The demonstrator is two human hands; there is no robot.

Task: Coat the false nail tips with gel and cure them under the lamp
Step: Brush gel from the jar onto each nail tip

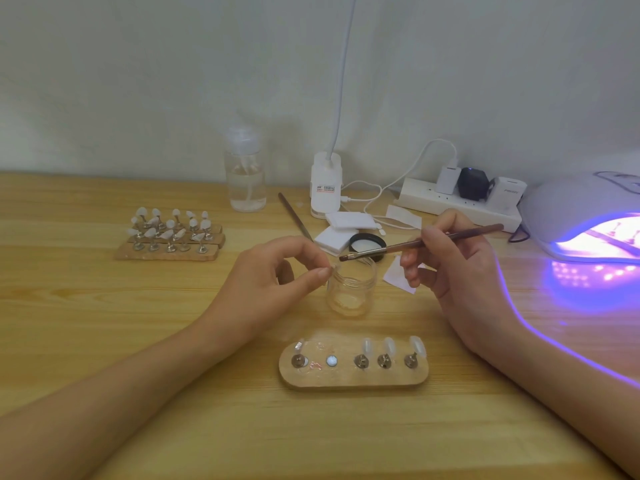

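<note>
A clear gel jar (351, 289) stands open at the middle of the wooden table. My left hand (273, 285) pinches what looks like a small clear false nail tip (331, 269) right at the jar's left rim. My right hand (450, 261) holds a brown brush (422, 242), and its bristles hover over the jar mouth. In front of the jar lies an oval wooden holder (353, 381) with several clear tips on metal stands and one bare slot (331, 361). The curing lamp (585, 209) at the right glows purple.
A wooden rack (169, 252) with several white tips sits at the left. Behind the jar are a black lid (367, 243), white pads (341, 230), a thin tool (294, 216), a spray bottle (246, 181), a white desk-lamp base (325, 185) and a power strip (460, 204) with cables.
</note>
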